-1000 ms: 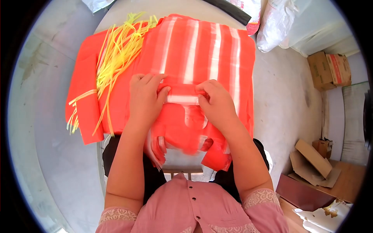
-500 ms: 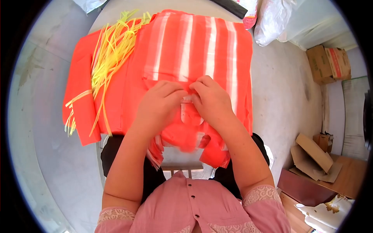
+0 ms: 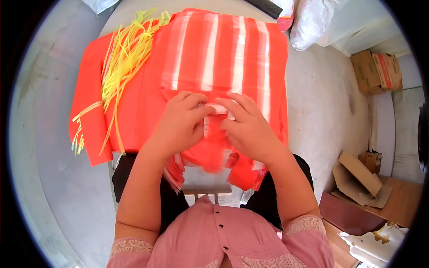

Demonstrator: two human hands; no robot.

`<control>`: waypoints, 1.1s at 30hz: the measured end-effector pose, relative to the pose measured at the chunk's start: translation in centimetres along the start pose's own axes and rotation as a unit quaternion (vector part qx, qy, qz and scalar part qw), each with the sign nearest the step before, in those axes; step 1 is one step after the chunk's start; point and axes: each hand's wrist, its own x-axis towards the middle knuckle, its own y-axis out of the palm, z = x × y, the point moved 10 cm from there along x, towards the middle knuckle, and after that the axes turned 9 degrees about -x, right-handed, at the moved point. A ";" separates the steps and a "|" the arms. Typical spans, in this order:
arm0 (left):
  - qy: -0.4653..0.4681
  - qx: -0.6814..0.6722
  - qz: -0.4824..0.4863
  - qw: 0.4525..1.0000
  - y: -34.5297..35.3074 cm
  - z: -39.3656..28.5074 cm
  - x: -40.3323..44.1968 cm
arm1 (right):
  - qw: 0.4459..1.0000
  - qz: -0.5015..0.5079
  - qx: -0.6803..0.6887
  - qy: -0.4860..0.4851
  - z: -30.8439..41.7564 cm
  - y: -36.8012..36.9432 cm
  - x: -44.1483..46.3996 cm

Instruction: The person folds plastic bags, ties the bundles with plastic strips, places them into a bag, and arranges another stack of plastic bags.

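Observation:
A stack of red and white striped plastic sheets (image 3: 226, 49) lies in front of me. At its near edge, my left hand (image 3: 183, 120) has curled fingers on a small folded red and white piece (image 3: 216, 108). My right hand (image 3: 246, 123) is at the other side of this piece, its fingers apart and the tips touching it. Left of the stack, a bunch of yellow strips (image 3: 127, 58) lies on red sheets, beside a red roll (image 3: 94, 129) tied with a yellow strip. Loose red ends hang over the near edge.
A black roll (image 3: 264, 8) and a white plastic bag (image 3: 311, 24) are at the top. Cardboard boxes (image 3: 373, 71) stand at the right wall. An opened carton (image 3: 357, 178) sits on a brown wooden surface (image 3: 402, 196) at the lower right.
My hands have come closer together, and the folded strip between them looks shorter. My right hand's fingers have spread from a pinch. The view has shifted slightly.

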 end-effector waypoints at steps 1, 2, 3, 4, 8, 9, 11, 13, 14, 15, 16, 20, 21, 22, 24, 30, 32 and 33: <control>-0.008 -0.004 0.007 1.000 0.0 -0.1 0.0 | 0.999 -0.014 0.031 0.027 -0.5 -0.3 0.0; -0.015 -0.005 0.010 1.000 -0.1 -0.2 0.0 | 0.996 -0.028 0.063 0.052 -0.9 -0.8 0.0; -0.022 -0.004 0.013 1.000 -0.2 -0.4 0.0 | 0.992 -0.043 0.094 0.078 -1.5 -1.1 0.0; -0.029 -0.004 0.015 0.999 -0.2 -0.5 0.1 | 0.988 -0.045 0.116 0.088 -1.8 -1.1 0.1; -0.065 -0.002 -0.010 0.998 0.2 0.1 0.4 | 0.977 -0.043 0.184 0.102 -2.8 -1.2 0.2; -0.066 -0.005 -0.021 0.998 0.4 0.7 0.4 | 0.975 -0.040 0.195 0.100 -2.9 -1.2 0.1; -0.071 -0.024 -0.051 0.996 0.2 1.6 0.4 | 0.956 -0.104 0.200 0.188 -5.3 -2.5 -0.9; -0.080 -0.056 -0.088 0.991 0.0 1.7 0.5 | 0.906 -0.162 0.263 0.288 -8.1 -3.8 -2.7; -0.082 -0.063 -0.092 0.990 0.0 1.6 0.6 | 0.862 -0.187 0.325 0.341 -9.6 -4.2 -3.7; -0.084 -0.069 -0.096 0.989 -0.1 1.5 0.6 | 0.846 -0.205 0.332 0.363 -11.2 -4.3 -4.8; -0.087 -0.074 -0.100 0.988 -0.3 1.5 0.6 | 0.828 -0.224 0.340 0.385 -12.8 -4.4 -5.9; -0.097 -0.103 -0.116 0.983 0.0 2.6 0.3 | 0.814 -0.200 0.362 0.409 -15.0 -3.7 -7.9; -0.099 -0.106 -0.116 0.983 0.0 2.7 0.2 | 0.821 -0.199 0.354 0.401 -15.3 -3.2 -8.0; -0.102 -0.108 -0.116 0.982 0.0 2.8 0.2 | 0.829 -0.197 0.346 0.394 -15.4 -2.9 -8.1; -0.109 -0.121 -0.121 0.979 0.0 3.1 0.1 | 0.826 -0.190 0.359 0.390 -15.4 -2.7 -8.4; -0.135 -0.143 -0.111 0.974 0.0 3.4 0.0 | 0.812 -0.173 0.376 0.412 -15.8 -1.6 -8.3; -0.138 -0.144 -0.106 0.974 0.0 3.4 0.1 | 0.816 -0.173 0.377 0.402 -15.6 -1.5 -8.2; -0.140 -0.148 -0.102 0.974 0.0 3.4 0.1 | 0.823 -0.177 0.369 0.393 -15.1 -1.7 -8.2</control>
